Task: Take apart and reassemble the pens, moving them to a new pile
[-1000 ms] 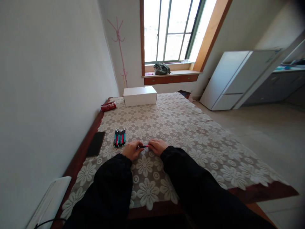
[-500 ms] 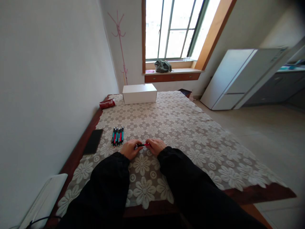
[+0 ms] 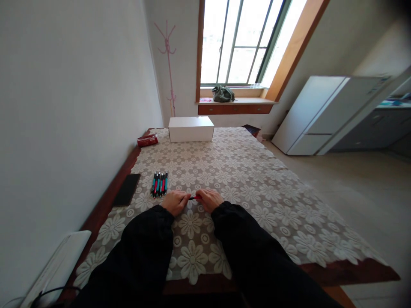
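Surface: wooden table [image 3: 353,273] under white floral lace cloth [image 3: 244,179].
Left hand [image 3: 174,201]: grips dark end of slim red-and-black pen [image 3: 194,197].
Right hand [image 3: 210,199]: grips pen's red end.
Pen: horizontal, between both hands, just above cloth.
Nearby: row of red and teal pens [image 3: 159,184], left.

Count: 1 pen [image 3: 194,197] held between 2 hands; about 5 pens [image 3: 159,184] grouped near table's left edge, exact number unclear; 1 white box [image 3: 191,128]; 1 red packet [image 3: 147,140]; 1 black phone [image 3: 126,190].

A white box [image 3: 191,128], red packet [image 3: 147,140] and black phone [image 3: 126,190] lie on the tablecloth [image 3: 257,188].
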Motion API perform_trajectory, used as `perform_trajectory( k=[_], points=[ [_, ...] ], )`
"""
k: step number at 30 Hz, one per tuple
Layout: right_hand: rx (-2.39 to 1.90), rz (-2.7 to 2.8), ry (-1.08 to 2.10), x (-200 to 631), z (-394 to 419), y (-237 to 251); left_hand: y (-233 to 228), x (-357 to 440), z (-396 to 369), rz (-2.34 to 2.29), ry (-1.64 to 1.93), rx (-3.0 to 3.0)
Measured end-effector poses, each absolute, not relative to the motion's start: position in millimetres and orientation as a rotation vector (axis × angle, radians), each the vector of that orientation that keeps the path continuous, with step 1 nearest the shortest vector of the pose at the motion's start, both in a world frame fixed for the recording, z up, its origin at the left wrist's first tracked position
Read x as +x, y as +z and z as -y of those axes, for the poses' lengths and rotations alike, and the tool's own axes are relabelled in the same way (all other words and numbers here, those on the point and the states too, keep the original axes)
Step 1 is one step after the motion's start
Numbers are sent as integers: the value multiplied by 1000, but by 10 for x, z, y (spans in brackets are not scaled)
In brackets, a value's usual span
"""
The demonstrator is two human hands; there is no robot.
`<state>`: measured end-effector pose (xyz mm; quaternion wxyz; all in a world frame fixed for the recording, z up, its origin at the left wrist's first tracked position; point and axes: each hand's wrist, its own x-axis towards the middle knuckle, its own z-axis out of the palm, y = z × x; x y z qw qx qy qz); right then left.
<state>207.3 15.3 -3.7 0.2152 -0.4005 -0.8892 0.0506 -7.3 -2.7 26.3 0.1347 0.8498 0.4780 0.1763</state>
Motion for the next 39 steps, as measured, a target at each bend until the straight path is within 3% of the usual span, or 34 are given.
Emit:
perform_trajectory(
  k=[5, 28, 39],
  points=[
    [-1096, 2475, 132, 2054, -115, 21, 259, -93, 41, -1348, 707, 2356],
    [-1141, 2452, 105, 2058, -132, 19, 199, -136, 1, -1474, 678, 2371],
    [-1366, 2351, 128, 2175, -249, -71, 164, -191, -34, -1554, 719, 2310]
  ],
)
